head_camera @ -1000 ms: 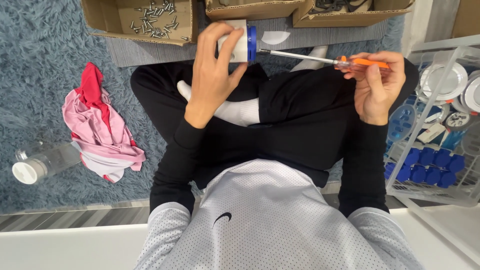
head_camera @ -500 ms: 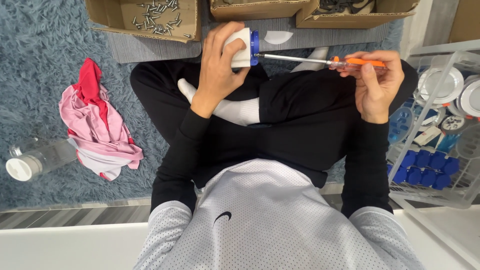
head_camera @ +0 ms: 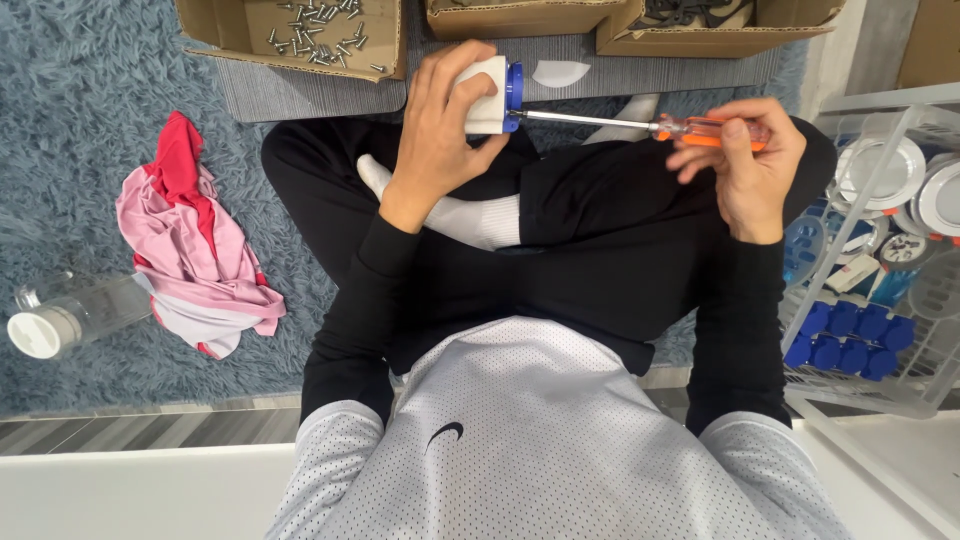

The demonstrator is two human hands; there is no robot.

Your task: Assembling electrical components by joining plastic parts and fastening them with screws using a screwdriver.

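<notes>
My left hand [head_camera: 435,140] has its fingers clamped round a small white block with a blue end cap [head_camera: 490,95], held up over my crossed legs, near the far cardboard box of screws [head_camera: 300,35]. My right hand [head_camera: 745,160] has its fingers closed on the screwdriver [head_camera: 640,125], at its orange handle, tip against the cap. The block looks light, stiff and smooth; I judge the white sides the safest hold.

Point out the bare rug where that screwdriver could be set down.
Free: blue rug between the screw box and pink cloth; also below the cloth, beside the clear bottle. Crowded: the wire rack by the right hand, which holds the screwdriver.
</notes>
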